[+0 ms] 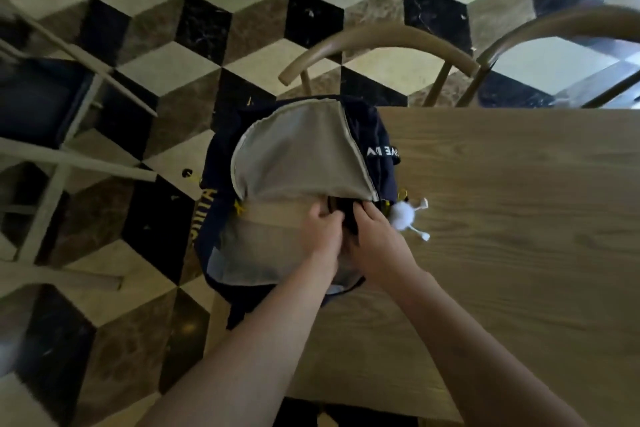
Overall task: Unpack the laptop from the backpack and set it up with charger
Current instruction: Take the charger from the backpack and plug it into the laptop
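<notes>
A dark navy backpack [375,139] lies open on the left end of the wooden table [519,218], its grey-lined front flap [294,156] folded back away from me. My left hand [322,229] grips the edge of the inner grey pocket. My right hand [377,236] reaches into the dark opening beside it, fingers curled on something black inside that I cannot identify. The laptop and charger are hidden.
A white fluffy keychain charm [405,218] hangs off the backpack onto the table. Two wooden chairs [377,42] stand at the table's far side. Pale chair frames [69,156] stand on the checkered floor at the left. The table stretches bare to the right.
</notes>
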